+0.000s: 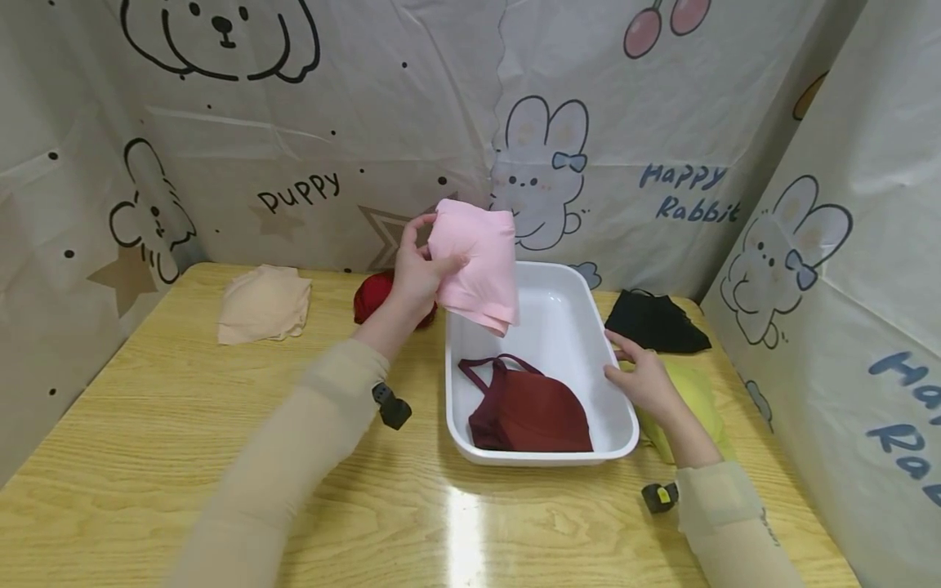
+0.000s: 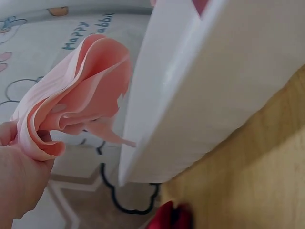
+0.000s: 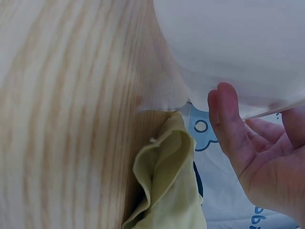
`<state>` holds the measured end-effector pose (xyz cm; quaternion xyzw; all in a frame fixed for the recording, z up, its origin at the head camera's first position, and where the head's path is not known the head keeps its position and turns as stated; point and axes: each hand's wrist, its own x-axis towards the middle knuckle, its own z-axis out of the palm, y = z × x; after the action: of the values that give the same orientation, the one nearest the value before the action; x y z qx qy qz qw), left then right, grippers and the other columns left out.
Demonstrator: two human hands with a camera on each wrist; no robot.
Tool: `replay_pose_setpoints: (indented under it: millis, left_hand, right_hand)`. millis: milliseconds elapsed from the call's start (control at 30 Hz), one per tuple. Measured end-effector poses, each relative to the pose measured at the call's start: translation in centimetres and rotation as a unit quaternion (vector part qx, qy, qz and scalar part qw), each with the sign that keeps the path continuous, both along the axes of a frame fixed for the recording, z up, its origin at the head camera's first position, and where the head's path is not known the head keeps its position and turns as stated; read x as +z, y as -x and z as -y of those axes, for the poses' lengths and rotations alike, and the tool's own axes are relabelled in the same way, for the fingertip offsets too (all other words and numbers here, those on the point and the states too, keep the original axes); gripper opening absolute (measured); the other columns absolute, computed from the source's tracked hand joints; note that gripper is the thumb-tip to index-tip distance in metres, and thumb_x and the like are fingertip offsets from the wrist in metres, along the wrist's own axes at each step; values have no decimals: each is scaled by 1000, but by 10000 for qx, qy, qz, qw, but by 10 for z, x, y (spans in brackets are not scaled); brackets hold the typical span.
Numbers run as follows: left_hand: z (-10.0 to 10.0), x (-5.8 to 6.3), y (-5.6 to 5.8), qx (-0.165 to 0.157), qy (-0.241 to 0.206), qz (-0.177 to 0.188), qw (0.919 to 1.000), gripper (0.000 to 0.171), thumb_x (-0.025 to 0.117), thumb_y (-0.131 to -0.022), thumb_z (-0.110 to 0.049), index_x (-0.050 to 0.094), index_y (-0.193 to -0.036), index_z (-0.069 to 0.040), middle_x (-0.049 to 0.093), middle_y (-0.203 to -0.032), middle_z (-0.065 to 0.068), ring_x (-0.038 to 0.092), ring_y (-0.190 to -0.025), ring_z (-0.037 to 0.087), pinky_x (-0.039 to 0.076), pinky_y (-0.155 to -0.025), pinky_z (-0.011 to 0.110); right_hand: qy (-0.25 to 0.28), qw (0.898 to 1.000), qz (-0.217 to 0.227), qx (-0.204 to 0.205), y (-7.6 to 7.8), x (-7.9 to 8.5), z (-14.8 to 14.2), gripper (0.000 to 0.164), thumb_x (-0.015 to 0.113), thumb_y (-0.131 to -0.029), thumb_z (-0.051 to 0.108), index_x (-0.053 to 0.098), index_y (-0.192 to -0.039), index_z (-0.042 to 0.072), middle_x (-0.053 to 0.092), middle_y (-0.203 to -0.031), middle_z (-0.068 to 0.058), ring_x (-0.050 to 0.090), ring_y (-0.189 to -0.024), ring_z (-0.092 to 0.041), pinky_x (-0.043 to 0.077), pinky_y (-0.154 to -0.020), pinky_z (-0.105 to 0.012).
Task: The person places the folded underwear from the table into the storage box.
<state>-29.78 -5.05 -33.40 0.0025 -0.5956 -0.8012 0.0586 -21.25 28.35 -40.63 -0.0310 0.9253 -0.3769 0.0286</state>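
Note:
My left hand [image 1: 421, 273] pinches a folded pink undergarment [image 1: 481, 261], thumb on its front, and holds it up over the far left part of a white plastic basin [image 1: 540, 273]. The left wrist view shows its soft layers [image 2: 95, 81] folded over, with a thin end hanging beside the basin's wall. A dark red bra [image 1: 544, 412] with maroon straps lies in the near end of the basin. My right hand [image 1: 647, 380] holds the basin's right rim, and its fingers [image 3: 228, 102] lie along the outer wall in the right wrist view.
On the wooden table [image 1: 184, 457], a beige garment [image 1: 265, 304] lies at the back left and a bright red one [image 1: 373, 296] left of the basin. A black garment [image 1: 657, 321] and a yellow-green one [image 1: 694, 400] lie right of it. Printed cloth [image 1: 412, 106] hangs around the table.

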Motion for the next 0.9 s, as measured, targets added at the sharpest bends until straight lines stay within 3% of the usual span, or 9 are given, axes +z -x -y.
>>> replay_pose_setpoints:
  millis: [200, 433, 633, 900]
  left_hand:
    - [-12, -18, 7, 113, 122, 34, 9999, 73, 71, -73, 14, 45, -127, -27, 57, -94, 13, 59, -81, 20, 55, -61, 25]
    - [-25, -34, 13, 9, -108, 152, 9998, 73, 68, -72, 19, 43, -127, -21, 57, -93, 12, 59, -80, 19, 55, -60, 24]
    - [-35, -45, 18, -42, 358, 151, 9992, 74, 70, -72, 17, 41, -129, -20, 57, -91, 15, 58, -78, 19, 52, -59, 22]
    - [-45, -55, 19, -161, 708, 221, 9971, 73, 72, -72, 13, 39, -128, -20, 58, -108, 18, 57, -88, 21, 52, -61, 22]
  right_hand:
    - [-27, 10000, 15, -24, 0, 1, 1, 59, 56, -92, 10, 33, -146, 6, 55, -121, -28, 58, -103, -38, 55, -79, -45]
    - [-3, 10000, -4, -7, 0, 0, 0, 59, 56, -92, 10, 33, -146, 5, 55, -121, -29, 58, -103, -39, 55, -79, -45]
    - [-88, 9997, -233, 69, 0, -1, 0, 57, 57, -90, 7, 36, -144, 2, 59, -115, -29, 59, -100, -38, 56, -75, -42]
    - [-105, 9997, -229, 45, 0, -2, 0, 58, 57, -90, 9, 36, -144, 3, 59, -115, -28, 59, -101, -38, 56, -76, -42]
